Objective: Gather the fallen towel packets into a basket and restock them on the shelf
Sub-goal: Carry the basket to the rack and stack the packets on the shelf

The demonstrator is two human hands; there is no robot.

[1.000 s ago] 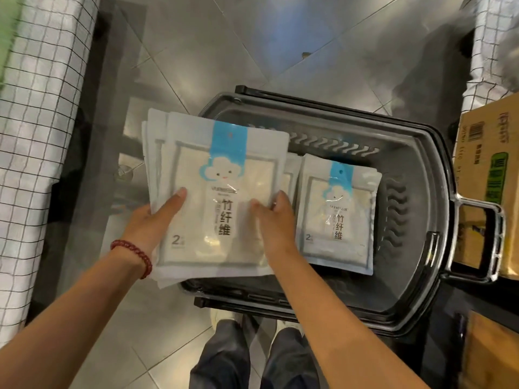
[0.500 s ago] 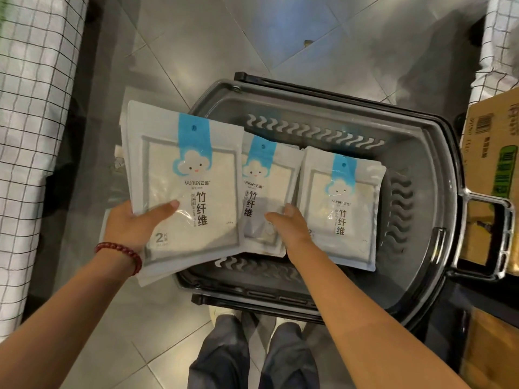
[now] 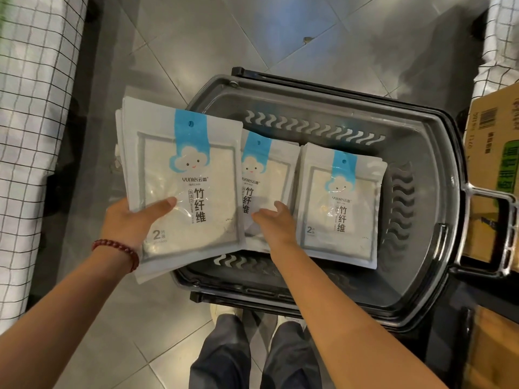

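Observation:
My left hand (image 3: 132,223) grips a stack of white towel packets (image 3: 191,192) with blue cloud labels, thumb on top, held over the left rim of the grey plastic basket (image 3: 438,130). A single packet (image 3: 266,169) lies in the basket's middle, partly under that stack. My right hand (image 3: 276,226) is on its lower part with loose fingers pointing left. To the right, another small pile of packets (image 3: 342,203) lies flat in the basket.
The basket stands on grey floor tiles in a narrow aisle, with its black handle (image 3: 505,234) folded out to the right. Checked cloth (image 3: 31,108) covers the left side. A cardboard box (image 3: 494,141) sits close on the right. My legs (image 3: 252,355) stand just behind the basket.
My right hand took one packet off the stack and laid it in the basket's middle. The left hand moved the remaining stack a little left and up.

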